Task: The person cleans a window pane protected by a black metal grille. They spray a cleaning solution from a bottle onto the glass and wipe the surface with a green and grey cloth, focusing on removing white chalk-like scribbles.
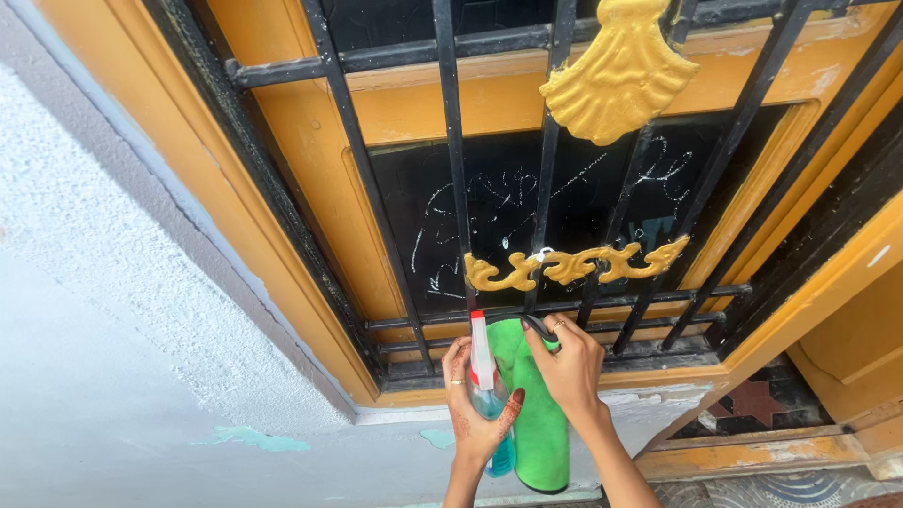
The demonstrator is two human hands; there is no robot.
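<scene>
— So, what is being held by the left hand (473, 414)?

— A clear plastic spray bottle with blue liquid and a white-and-red trigger head (487, 390) is being gripped around its body, with the fingers curled shut on it. It is being kept upright, just below the bottom rail of the black iron window grille (451, 169), near the lower edge of the orange-painted wooden window frame (310, 188).

— And the right hand (567, 369)?

— A bright green cloth (536, 423) is being pinched at its top between thumb and fingers, close against the lowest grille bars. The cloth is being left to hang down between the two hands, touching the bottle's side, with its lower end reaching past the wrists.

— What is being seen around them?

— A dark glass pane (527, 212) behind the bars is being shown with white streaks and smears across it. Yellow scrollwork ornament (574, 265) is being carried across the middle bars just above the hands, and a yellow shell-shaped ornament (616, 80) is being carried near the grille's top edge. A rough whitewashed wall (113, 310) is being seen to the left of the frame.
</scene>
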